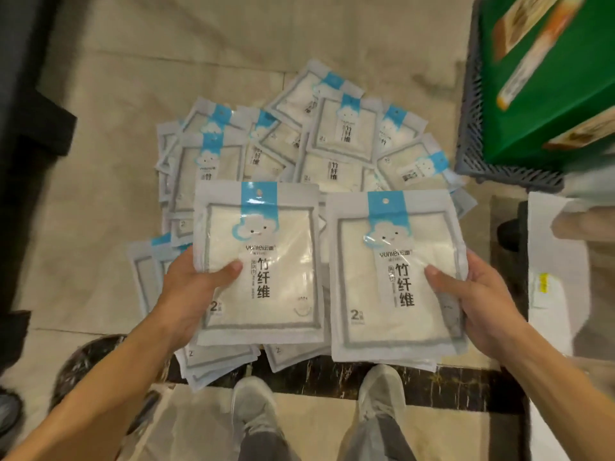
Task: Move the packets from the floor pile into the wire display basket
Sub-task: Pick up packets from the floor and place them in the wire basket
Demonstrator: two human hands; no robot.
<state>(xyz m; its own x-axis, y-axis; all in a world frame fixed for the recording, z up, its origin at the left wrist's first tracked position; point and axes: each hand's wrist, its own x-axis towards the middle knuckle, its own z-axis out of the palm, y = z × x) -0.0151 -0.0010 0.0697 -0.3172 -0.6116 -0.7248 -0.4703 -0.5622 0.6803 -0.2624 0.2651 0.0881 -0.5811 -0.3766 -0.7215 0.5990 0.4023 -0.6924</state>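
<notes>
- Pile (299,144) of packets on floor (100,227), far of feet; basket (479,134) far right.
- Left hand (189,287) grips one stack (259,261), right hand (479,294) grips another (396,274), thumbs on top.
- Likely light, floppy, slick film; hold by side edges.

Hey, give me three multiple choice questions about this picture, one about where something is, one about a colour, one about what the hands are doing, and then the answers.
1. Where is the pile of packets?
A. on the floor ahead of the shoes
B. on a shelf
C. inside the crate

2. What colour is the band at the top of each packet?
A. red
B. blue
C. yellow

3. What are the hands doing?
A. both hang idle
B. only the right holds packets
C. each holds a stack of packets

Answers: 1 A, the packets lie spread on the tiles beyond the shoes. 2 B, a blue strip with a cloud tops each. 3 C, the left hand and right hand each grip a stack, thumb on front.
</notes>
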